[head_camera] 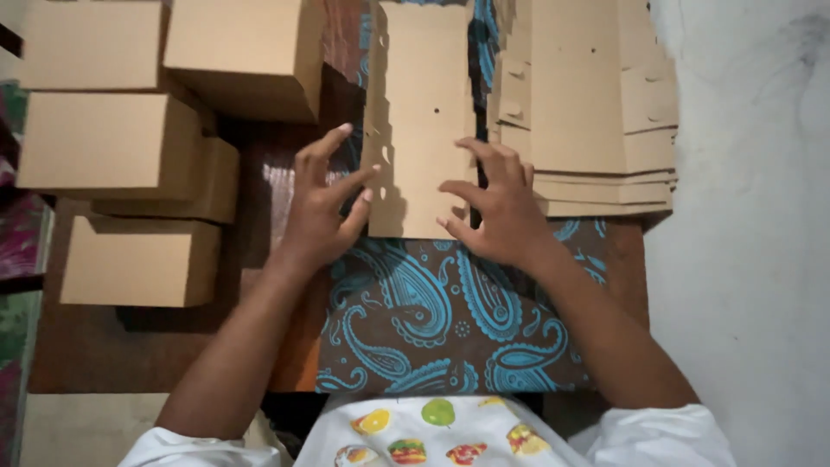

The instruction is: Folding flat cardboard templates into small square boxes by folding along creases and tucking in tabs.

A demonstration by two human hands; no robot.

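Cardboard blank point(421, 130), flat and unfolded, lies on the blue paisley cloth point(432, 320) between both hands. Spread fingers of the left hand point(322, 207) touch its left edge, thumb and forefinger open, gripping nothing. Right hand point(497, 207) rests its splayed fingertips on the lower right part of the blank. Just to the right sits a stack of flat blanks point(596, 112); folded boxes point(130, 147) stand well to the left.

Five folded cardboard boxes point(121, 143), one flat cardboard sheet point(419, 130) between two hands point(324, 212), one stack of flat sheets point(596, 112).
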